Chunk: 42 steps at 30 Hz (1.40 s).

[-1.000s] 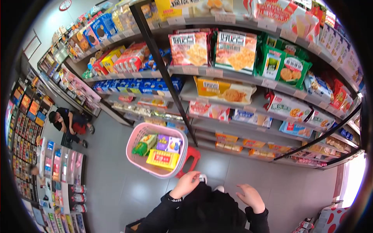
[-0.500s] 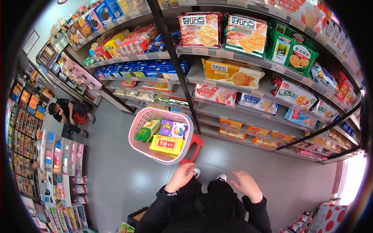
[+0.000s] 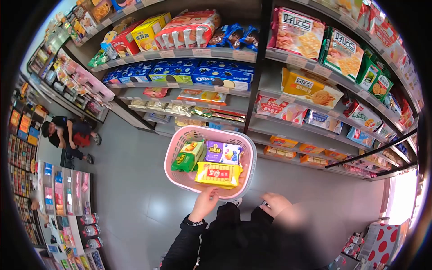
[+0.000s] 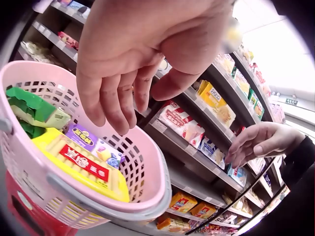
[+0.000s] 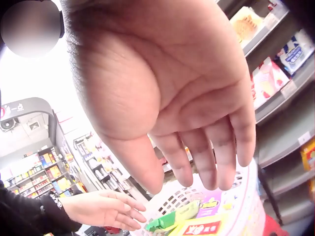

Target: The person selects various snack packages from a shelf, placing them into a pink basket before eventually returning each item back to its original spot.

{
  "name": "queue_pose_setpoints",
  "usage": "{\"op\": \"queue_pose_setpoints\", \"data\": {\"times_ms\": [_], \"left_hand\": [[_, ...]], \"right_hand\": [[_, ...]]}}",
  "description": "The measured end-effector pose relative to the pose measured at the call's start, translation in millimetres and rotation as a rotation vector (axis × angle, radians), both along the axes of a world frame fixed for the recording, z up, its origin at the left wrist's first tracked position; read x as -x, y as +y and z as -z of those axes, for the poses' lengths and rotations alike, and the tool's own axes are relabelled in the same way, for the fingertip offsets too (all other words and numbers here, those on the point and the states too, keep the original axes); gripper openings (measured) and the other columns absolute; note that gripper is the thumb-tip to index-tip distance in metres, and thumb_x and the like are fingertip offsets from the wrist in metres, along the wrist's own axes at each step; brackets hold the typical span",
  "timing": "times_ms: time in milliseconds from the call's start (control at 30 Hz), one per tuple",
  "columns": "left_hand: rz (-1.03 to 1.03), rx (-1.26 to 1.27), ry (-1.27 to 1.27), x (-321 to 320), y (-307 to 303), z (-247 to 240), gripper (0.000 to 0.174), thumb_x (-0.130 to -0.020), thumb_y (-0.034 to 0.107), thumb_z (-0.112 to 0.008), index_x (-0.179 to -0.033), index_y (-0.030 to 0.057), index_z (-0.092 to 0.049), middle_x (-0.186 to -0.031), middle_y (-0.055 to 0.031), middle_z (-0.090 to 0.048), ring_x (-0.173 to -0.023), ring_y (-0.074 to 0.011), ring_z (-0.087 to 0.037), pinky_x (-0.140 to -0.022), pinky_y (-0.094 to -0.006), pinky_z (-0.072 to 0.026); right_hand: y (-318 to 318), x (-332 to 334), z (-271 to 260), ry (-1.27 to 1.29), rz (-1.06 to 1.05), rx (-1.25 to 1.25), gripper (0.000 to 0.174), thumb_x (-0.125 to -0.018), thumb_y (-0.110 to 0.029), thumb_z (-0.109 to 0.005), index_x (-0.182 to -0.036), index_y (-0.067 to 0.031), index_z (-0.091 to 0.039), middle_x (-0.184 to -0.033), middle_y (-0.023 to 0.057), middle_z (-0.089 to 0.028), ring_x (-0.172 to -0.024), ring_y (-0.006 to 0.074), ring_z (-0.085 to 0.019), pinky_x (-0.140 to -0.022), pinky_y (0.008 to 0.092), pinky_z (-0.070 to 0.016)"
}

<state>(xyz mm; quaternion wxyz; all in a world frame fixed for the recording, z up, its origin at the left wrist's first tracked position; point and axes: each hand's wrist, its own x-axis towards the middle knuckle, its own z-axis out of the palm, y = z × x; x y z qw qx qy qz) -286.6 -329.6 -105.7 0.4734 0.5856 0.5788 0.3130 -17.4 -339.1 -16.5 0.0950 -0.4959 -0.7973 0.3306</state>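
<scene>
Your hands were at the basket (image 3: pixel 177 177), which stood before the shelves (image 3: pixel 279 130).
Your left hand (image 3: pixel 204 202) hung relaxed and empty at its near rim; your right hand (image 3: pixel 273 203) was open, empty, just beside.

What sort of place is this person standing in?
Most likely a small grocery or convenience shop: shelves stacked with biscuit packets, price labels along the shelf edges, and a pink shopping basket holding snack packs.
</scene>
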Motion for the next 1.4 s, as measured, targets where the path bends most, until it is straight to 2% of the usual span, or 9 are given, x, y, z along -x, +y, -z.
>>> {"op": "queue_pose_setpoints", "data": {"times_ms": [167, 267, 367, 433, 567, 667, 833, 1000, 1400], "left_hand": [[0.031, 0.073, 0.06, 50.2, 21.5, 15.8, 0.022, -0.076, 0.007, -0.051, -0.097, -0.0015, -0.053, -0.087, -0.0137, -0.06, -0.075, -0.0204, -0.059, -0.066, -0.0261, -0.0453], [-0.089, 0.209, -0.192, 69.6, 33.1, 48.8, 0.023, -0.078, 0.004, -0.047, -0.099, -0.0044, -0.052, -0.089, -0.0128, -0.06, -0.081, -0.0135, -0.057, -0.072, -0.0238, -0.0433], [-0.122, 0.172, -0.111, 77.6, 45.6, 81.9, 0.025, -0.076, 0.003, -0.047, -0.099, -0.0065, -0.051, -0.088, -0.0138, -0.059, -0.083, -0.0145, -0.057, -0.074, -0.025, -0.0428], [-0.119, -0.027, 0.059, 78.7, 57.0, 110.8, 0.029, -0.071, 0.007, -0.05, -0.097, -0.005, -0.052, -0.085, -0.0202, -0.058, -0.079, -0.0317, -0.057, -0.068, -0.0346, -0.0449], [-0.043, 0.095, 0.204, 65.1, 81.8, 85.1, 0.032, -0.066, 0.006, -0.05, -0.095, -0.0054, -0.051, -0.087, -0.0254, -0.056, -0.084, -0.0403, -0.052, -0.07, -0.0421, -0.0427], [0.073, 0.113, 0.401, 76.5, 90.6, 141.0, 0.038, -0.065, 0.018, -0.053, -0.09, -0.0112, -0.049, -0.089, -0.0304, -0.052, -0.087, -0.0405, -0.051, -0.074, -0.0415, -0.0408], [-0.045, 0.233, 0.456, 64.9, 95.5, 142.9, 0.043, -0.064, 0.021, -0.055, -0.094, -0.0094, -0.049, -0.091, -0.028, -0.053, -0.086, -0.0398, -0.052, -0.074, -0.041, -0.042], [-0.094, 0.306, 0.325, 62.9, 98.6, 153.8, 0.048, -0.062, 0.018, -0.061, -0.1, -0.0086, -0.046, -0.098, -0.0261, -0.053, -0.095, -0.0363, -0.051, -0.078, -0.0392, -0.0412], [-0.04, 0.368, 0.315, 69.3, 101.5, 163.6, 0.041, -0.064, 0.015, -0.056, -0.097, -0.009, -0.048, -0.092, -0.0242, -0.056, -0.089, -0.0355, -0.054, -0.076, -0.0381, -0.0427]], "right_hand": [[34.9, 68.7, 12.4, 0.0, -0.039, 0.126, 0.03, -0.073, -0.013, -0.053, -0.1, 0.0008, -0.051, -0.092, 0.0177, -0.055, -0.086, 0.0327, -0.052, -0.074, 0.0378, -0.0429], [46.6, 93.9, 39.0, 0.016, -0.057, 0.181, 0.031, -0.075, -0.011, -0.051, -0.102, 0.0026, -0.048, -0.094, 0.0209, -0.054, -0.088, 0.0345, -0.052, -0.075, 0.0377, -0.0427], [55.7, 112.7, 83.4, 0.185, 0.096, 0.164, 0.035, -0.075, -0.012, -0.052, -0.104, 0.0065, -0.045, -0.095, 0.0247, -0.053, -0.089, 0.0362, -0.052, -0.077, 0.0365, -0.0423], [65.3, 120.3, 117.8, 0.182, 0.457, 0.116, 0.04, -0.073, -0.014, -0.053, -0.104, 0.0091, -0.042, -0.094, 0.0266, -0.052, -0.092, 0.0365, -0.052, -0.08, 0.0356, -0.0414], [85.7, 120.7, 178.8, 0.239, 0.764, 0.351, 0.04, -0.067, -0.014, -0.058, -0.094, 0.0124, -0.045, -0.098, 0.0297, -0.05, -0.093, 0.0366, -0.051, -0.079, 0.0379, -0.0429], [85.4, 127.5, 199.2, 0.205, 0.884, 0.38, 0.047, -0.066, -0.012, -0.058, -0.102, 0.0139, -0.041, -0.097, 0.0286, -0.05, -0.098, 0.0364, -0.048, -0.083, 0.0367, -0.0402], [86.6, 140.0, 223.3, 0.145, 1.066, 0.35, 0.048, -0.063, -0.007, -0.059, -0.101, 0.0134, -0.038, -0.099, 0.0299, -0.049, -0.1, 0.0381, -0.047, -0.084, 0.0378, -0.0403], [89.5, 143.9, 217.1, 0.132, 1.088, 0.473, 0.049, -0.062, -0.006, -0.059, -0.102, 0.0126, -0.037, -0.101, 0.0299, -0.047, -0.099, 0.0383, -0.048, -0.083, 0.0384, -0.0415], [88.6, 132.4, 219.3, 0.172, 0.963, 0.565, 0.05, -0.065, -0.014, -0.059, -0.102, 0.0113, -0.035, -0.101, 0.0304, -0.047, -0.093, 0.0389, -0.052, -0.077, 0.038, -0.0436]]}}
